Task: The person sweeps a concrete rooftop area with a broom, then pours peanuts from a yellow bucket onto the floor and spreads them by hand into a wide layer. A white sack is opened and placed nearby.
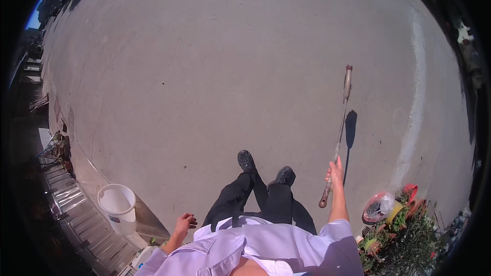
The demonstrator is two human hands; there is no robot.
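Note:
My right hand (336, 172) is closed around the handle of a long thin-shafted brush (347, 84), whose narrow head points away from me with short reddish bristles at its side and tip. The brush is raised off the concrete, its shadow falling to the right of the shaft. The rounded brown handle end sticks out below my hand. My left hand (187, 222) hangs at the lower left with its fingers loosely curled and nothing visible in it. A white plastic bucket (124, 222) stands to the left of that hand; its visible inside holds nothing that I can make out.
Potted plants (406, 237) crowd the lower right, beside a reddish basin (370, 209) with clear plastic in it. Corrugated metal sheeting (92, 222) runs along the lower left. A whitish strip (416, 96) crosses the concrete at right. My dark shoes (246, 161) are below centre.

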